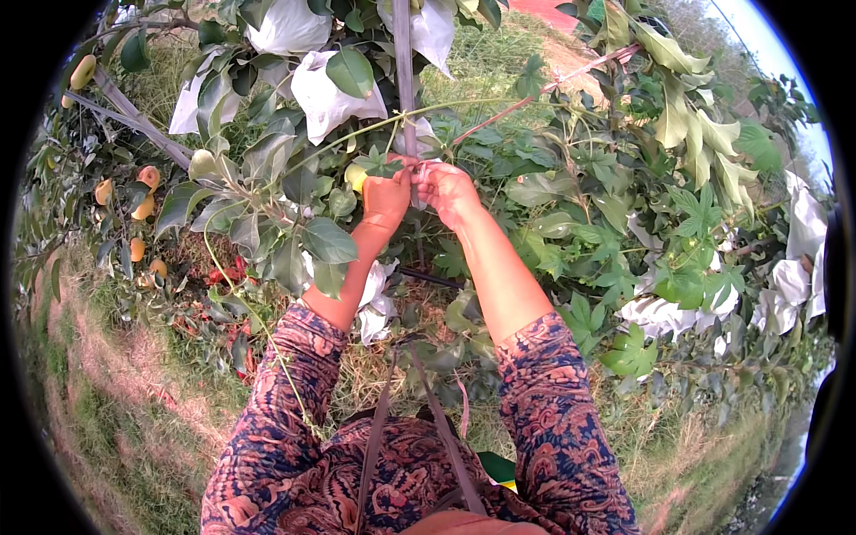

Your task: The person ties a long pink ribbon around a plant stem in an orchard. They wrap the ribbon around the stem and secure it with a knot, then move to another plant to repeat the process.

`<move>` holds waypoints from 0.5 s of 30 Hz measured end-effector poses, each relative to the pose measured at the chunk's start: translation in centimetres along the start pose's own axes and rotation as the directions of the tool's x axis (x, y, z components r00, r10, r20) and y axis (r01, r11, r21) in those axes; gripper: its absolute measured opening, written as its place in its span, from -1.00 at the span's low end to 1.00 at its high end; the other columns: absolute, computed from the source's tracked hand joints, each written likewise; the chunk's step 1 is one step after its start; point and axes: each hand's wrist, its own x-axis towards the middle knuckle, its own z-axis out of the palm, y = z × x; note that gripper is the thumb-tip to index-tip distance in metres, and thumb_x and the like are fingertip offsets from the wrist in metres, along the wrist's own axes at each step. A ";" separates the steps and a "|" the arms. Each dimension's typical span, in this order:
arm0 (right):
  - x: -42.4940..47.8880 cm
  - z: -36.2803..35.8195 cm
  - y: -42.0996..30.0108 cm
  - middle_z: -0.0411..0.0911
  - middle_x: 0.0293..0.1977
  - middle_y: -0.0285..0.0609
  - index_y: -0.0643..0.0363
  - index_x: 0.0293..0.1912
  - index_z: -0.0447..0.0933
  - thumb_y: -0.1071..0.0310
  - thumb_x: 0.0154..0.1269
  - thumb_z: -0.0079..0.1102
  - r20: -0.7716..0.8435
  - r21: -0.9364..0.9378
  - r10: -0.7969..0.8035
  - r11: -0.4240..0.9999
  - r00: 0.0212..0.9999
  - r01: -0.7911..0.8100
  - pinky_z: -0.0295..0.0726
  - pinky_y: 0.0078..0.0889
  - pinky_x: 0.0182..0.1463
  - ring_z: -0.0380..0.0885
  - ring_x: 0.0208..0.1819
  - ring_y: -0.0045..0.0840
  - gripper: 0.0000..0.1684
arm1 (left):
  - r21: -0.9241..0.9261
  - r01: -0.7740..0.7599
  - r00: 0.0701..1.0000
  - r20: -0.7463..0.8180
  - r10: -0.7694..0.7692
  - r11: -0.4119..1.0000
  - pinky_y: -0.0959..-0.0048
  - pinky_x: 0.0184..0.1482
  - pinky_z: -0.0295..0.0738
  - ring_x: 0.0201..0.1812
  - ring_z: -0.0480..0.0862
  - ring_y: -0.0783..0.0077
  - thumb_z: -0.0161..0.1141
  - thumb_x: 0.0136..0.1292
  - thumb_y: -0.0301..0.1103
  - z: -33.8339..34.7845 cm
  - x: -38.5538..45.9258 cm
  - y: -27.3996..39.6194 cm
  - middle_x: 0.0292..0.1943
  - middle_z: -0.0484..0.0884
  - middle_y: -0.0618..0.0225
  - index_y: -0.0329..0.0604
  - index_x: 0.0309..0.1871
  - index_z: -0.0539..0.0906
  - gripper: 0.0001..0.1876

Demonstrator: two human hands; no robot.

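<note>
My left hand (388, 197) and my right hand (453, 190) meet fingertip to fingertip in the upper middle of the view. Both have their fingers curled in a pinch, right beside a grey upright strap or pole (405, 63). Whatever small thing lies between the fingertips is too hidden to tell. A yellow-green fruit, apparently an apple (355, 176), shows just left of my left hand, partly behind a lobed leaf (378, 163). Above it hangs a white fruit bag (334, 97) among the leaves. A thin green vine (348, 142) crosses above my left hand.
More white bags (287, 27) hang overhead, and others (669, 311) sit low at right. Several yellow-orange fruits (143, 207) hang at left. A pinkish strap (498, 119) slants to the upper right. Leafy branches (281, 221) overlap my left forearm; dry grass (120, 374) covers the ground.
</note>
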 end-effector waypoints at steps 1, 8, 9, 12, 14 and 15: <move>-0.3 0.4 -0.5 0.59 -0.40 -0.25 0.19 -0.20 0.53 0.45 0.18 0.06 0.000 -0.005 0.046 0.999 0.999 -0.046 0.50 -0.53 -0.38 0.45 -0.46 -0.67 -0.83 | -0.041 0.000 1.000 0.001 0.000 0.999 0.26 -0.29 0.52 -0.34 0.63 0.10 0.06 0.16 -0.50 0.0 0.1 -0.5 -0.29 0.59 0.21 -0.10 -0.27 0.64 -0.85; -0.9 0.5 -1.3 0.59 -0.39 -0.33 0.13 -0.23 0.56 0.40 0.13 0.16 -0.070 -0.062 0.140 0.988 0.988 -0.145 0.48 -0.50 -0.39 0.43 -0.45 -0.68 -0.83 | -0.071 -0.113 0.993 0.017 0.114 0.991 0.34 -0.19 0.51 -0.24 0.62 0.13 0.05 0.09 -0.57 -0.3 -0.7 -0.3 -0.26 0.57 0.13 -0.17 -0.23 0.66 -0.77; -0.9 0.7 -1.2 0.59 -0.39 -0.34 0.12 -0.23 0.56 0.39 0.13 0.16 -0.084 -0.081 0.127 0.988 0.988 -0.134 0.47 -0.49 -0.39 0.43 -0.44 -0.68 -0.83 | -0.059 -0.062 0.997 0.050 0.064 0.996 0.33 -0.19 0.51 -0.23 0.61 0.14 0.05 0.08 -0.57 -0.4 -0.8 -0.3 -0.25 0.57 0.15 -0.17 -0.22 0.66 -0.77; -0.7 1.1 -0.6 0.53 -0.41 -0.41 0.09 -0.20 0.56 0.37 0.13 0.16 -0.149 -0.142 0.087 0.984 0.985 -0.109 0.47 -0.49 -0.37 0.42 -0.44 -0.69 -0.81 | -0.037 0.086 0.987 0.141 -0.080 0.996 0.32 -0.16 0.50 -0.21 0.60 0.15 0.07 0.05 -0.55 -0.5 -1.0 -0.2 -0.22 0.57 0.19 -0.18 -0.21 0.65 -0.77; -0.6 0.9 -0.2 0.51 -0.44 -0.43 0.08 -0.20 0.56 0.36 0.14 0.15 -0.197 -0.165 0.041 0.983 0.979 -0.075 0.46 -0.51 -0.42 0.41 -0.48 -0.69 -0.82 | -0.047 0.153 0.972 0.186 -0.142 0.987 0.32 -0.16 0.49 -0.20 0.60 0.15 0.10 0.05 -0.52 -0.4 -0.9 0.5 -0.21 0.58 0.22 -0.18 -0.20 0.65 -0.77; -0.8 1.4 -0.1 0.52 -0.45 -0.41 0.09 -0.22 0.57 0.36 0.15 0.14 -0.214 -0.166 0.011 0.985 0.977 -0.048 0.43 -0.53 -0.48 0.40 -0.52 -0.69 -0.83 | -0.046 0.175 0.966 0.201 -0.163 0.983 0.31 -0.15 0.49 -0.20 0.60 0.15 0.11 0.04 -0.51 -0.5 -0.9 0.6 -0.20 0.58 0.23 -0.17 -0.20 0.65 -0.77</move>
